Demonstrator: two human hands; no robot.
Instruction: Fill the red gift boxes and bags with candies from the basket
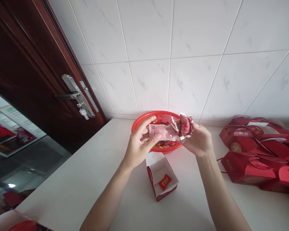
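The pink wrapped sweet is above the red basket near the tabletop's back edge, pinched between the left hand's thumb and fingers. The right hand, half curled, grips dark-red packets. The step in hand appears to be gathering sweets; moving them to the open box, just nearer, calls for clearing its walls. Bare tabletop reaches the left edge; red gift boxes crowd the right.
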